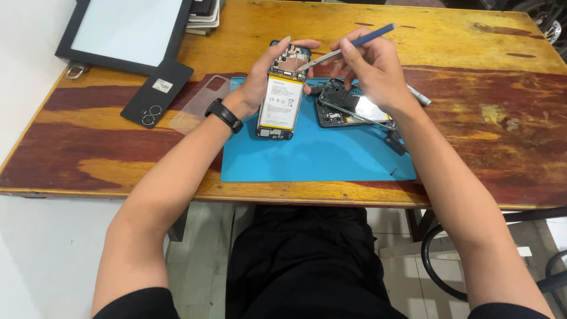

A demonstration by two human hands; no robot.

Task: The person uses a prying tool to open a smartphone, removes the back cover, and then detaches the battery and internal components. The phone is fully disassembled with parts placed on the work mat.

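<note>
My left hand (264, 74) grips an opened phone (280, 100) with its back cover off, showing a white battery and the circuit board at the top. The phone is tilted up over the blue work mat (313, 155). My right hand (369, 68) holds a blue-handled metal tool (348, 47) like a pen, its tip touching the board area at the phone's top. A black watch sits on my left wrist. Under my right hand on the mat lies a second dismantled phone frame (348, 112).
A black phone back cover (157, 93) and a clear case (199, 105) lie left of the mat on the wooden table (472, 106). A framed white panel (127, 29) rests at the far left. A grey screwdriver (418, 95) and small black parts (394, 142) lie by the mat's right edge.
</note>
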